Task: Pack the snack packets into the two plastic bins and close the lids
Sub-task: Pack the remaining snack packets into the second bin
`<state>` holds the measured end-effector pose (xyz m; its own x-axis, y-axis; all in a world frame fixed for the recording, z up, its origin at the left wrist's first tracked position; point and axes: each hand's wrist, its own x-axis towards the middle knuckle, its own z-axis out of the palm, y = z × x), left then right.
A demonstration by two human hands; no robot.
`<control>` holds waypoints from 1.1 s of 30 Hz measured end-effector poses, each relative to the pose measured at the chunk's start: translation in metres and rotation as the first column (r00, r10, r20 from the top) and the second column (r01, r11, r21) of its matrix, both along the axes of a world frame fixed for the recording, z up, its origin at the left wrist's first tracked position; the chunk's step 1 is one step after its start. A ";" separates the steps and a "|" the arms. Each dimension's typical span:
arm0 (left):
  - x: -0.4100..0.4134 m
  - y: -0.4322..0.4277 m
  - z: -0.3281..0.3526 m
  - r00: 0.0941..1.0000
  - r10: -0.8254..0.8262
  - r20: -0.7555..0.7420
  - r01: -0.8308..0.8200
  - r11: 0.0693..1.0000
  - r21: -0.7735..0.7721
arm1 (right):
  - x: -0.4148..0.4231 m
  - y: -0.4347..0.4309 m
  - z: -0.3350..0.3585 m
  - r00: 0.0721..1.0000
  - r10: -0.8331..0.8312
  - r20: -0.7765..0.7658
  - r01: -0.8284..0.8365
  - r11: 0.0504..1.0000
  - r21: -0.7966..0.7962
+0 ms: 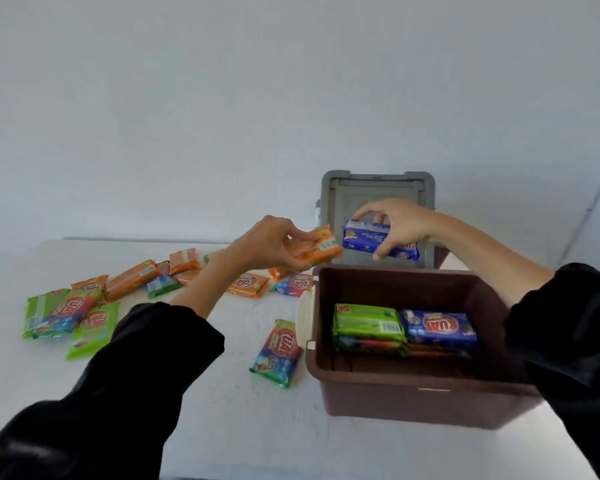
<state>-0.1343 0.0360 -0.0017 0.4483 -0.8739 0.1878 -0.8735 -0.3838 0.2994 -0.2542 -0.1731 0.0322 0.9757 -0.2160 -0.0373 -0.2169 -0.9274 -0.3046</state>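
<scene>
A: What do you have on the head view?

B: I see both hands raised over the table (222,427). My left hand (267,242) is clamped on an orange packet (317,249), thumb on top, fingers under it. My right hand (400,225) is clamped on a blue packet (368,237), fingers over the far edge, thumb on the near edge. The two packets are just beside each other, not touching as far as I can tell.

A: Where is the bin?

B: The brown bin (413,403) stands on the table at the right, open. Its grey lid (343,195) stands up behind it, and the blue packet is in front of that lid, above the bin's far rim. The orange packet is just left of the bin, above the table.

A: Anything inside?

B: Yes. A green packet (368,322) lies on top of a stack at the left, a blue one (439,327) on top of a stack at the right, side by side and touching. The front part of the bin floor is bare.

A: And the rest?

B: Loose packets (125,282) lie scattered on the table to the left, orange, green and mixed colours, some overlapping. One multicoloured packet (278,353) lies alone just left of the bin. I see only one bin.
</scene>
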 end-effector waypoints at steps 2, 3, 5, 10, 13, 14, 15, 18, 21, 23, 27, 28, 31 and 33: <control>-0.017 -0.021 -0.007 0.997 -0.078 0.004 0.077 0.996 0.054 | -0.026 -0.011 -0.010 0.998 -0.045 -0.042 0.045 0.999 0.008; -0.025 -0.031 -0.012 0.994 -0.111 0.016 0.109 0.990 0.085 | -0.038 -0.016 -0.016 0.996 -0.066 -0.059 0.066 0.998 0.005; -0.040 -0.049 -0.023 0.984 -0.172 0.054 0.162 0.975 0.152 | -0.057 -0.024 -0.030 0.990 -0.106 -0.093 0.107 0.994 -0.001; -0.058 -0.081 -0.057 0.972 -0.233 0.043 0.210 0.932 0.296 | -0.086 -0.034 -0.068 0.977 -0.174 -0.121 0.166 0.983 -0.078; -0.059 -0.090 -0.075 0.966 -0.254 0.056 0.214 0.898 0.383 | -0.093 -0.036 -0.092 0.969 -0.216 -0.117 0.201 0.971 -0.130; -0.058 -0.091 -0.077 0.963 -0.262 0.058 0.219 0.892 0.396 | -0.094 -0.036 -0.099 0.967 -0.230 -0.109 0.212 0.966 -0.149; -0.057 -0.093 -0.077 0.962 -0.268 0.056 0.225 0.890 0.397 | -0.095 -0.036 -0.104 0.966 -0.237 -0.098 0.220 0.962 -0.163; -0.055 -0.096 -0.078 0.956 -0.289 0.049 0.245 0.880 0.406 | -0.096 -0.036 -0.110 0.969 -0.236 -0.079 0.220 0.960 -0.173; -0.057 -0.100 -0.080 0.950 -0.309 0.034 0.267 0.868 0.419 | -0.097 -0.037 -0.111 0.969 -0.236 -0.078 0.222 0.963 -0.156; -0.059 -0.103 -0.081 0.946 -0.323 0.038 0.278 0.864 0.419 | -0.098 -0.037 -0.112 0.969 -0.237 -0.072 0.226 0.964 -0.138; -0.059 -0.106 -0.083 0.941 -0.334 0.054 0.284 0.866 0.410 | -0.100 -0.036 -0.111 0.971 -0.230 -0.063 0.221 0.967 -0.124; -0.059 -0.106 -0.083 0.939 -0.340 0.057 0.288 0.865 0.411 | -0.101 -0.036 -0.111 0.972 -0.226 -0.066 0.217 0.969 -0.123; -0.060 -0.104 -0.082 0.928 -0.365 0.074 0.306 0.861 0.405 | -0.102 -0.035 -0.106 0.975 -0.204 -0.093 0.194 0.975 -0.105; -0.060 -0.103 -0.077 0.923 -0.375 0.089 0.314 0.865 0.391 | -0.101 -0.034 -0.098 0.977 -0.187 -0.102 0.178 0.980 -0.087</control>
